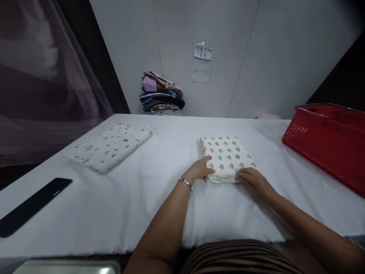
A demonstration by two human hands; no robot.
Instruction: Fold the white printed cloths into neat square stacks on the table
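Note:
A white cloth [228,154] printed with grey mushrooms lies folded into a thick square on the table, right of the middle. Its layered edge faces me. At the near left corner, my left hand [200,168] is closed on the cloth, thumb on top and the other fingers partly hidden beside it. My right hand [256,182] grips the near right corner, its fingers pressed together at the edge. Farther left lies another folded white cloth [112,146] with small dark and reddish prints, apart from both hands.
The white-covered table [148,205] reaches to the wall. A red basket [327,140] with a metal handle stands on the right. A long black flat object [34,205] lies at the left. Folded fabrics [162,95] are piled beyond the far edge, near paper signs [202,62].

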